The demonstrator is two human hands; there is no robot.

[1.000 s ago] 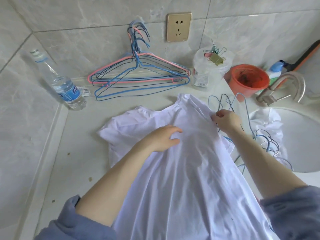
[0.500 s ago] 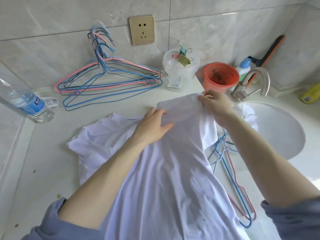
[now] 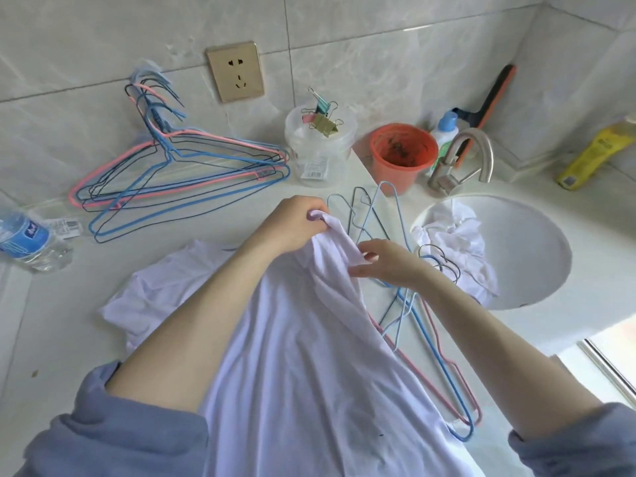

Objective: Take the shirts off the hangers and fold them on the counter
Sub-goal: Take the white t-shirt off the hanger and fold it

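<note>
While left hand (image 3: 292, 225) grips the shirt (image 3: 303, 366) — right hand (image 3: 389, 263) pinches its edge.

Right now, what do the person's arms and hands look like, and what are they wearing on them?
Both hands, the left hand and the right hand, are bare: no gloves, rings or watch are visible. The forearms are uncovered too. Soft grey-blue sleeves, the left sleeve and the right sleeve, are pushed up and bunched near the elbows, plain with no visible print or markings.
</note>
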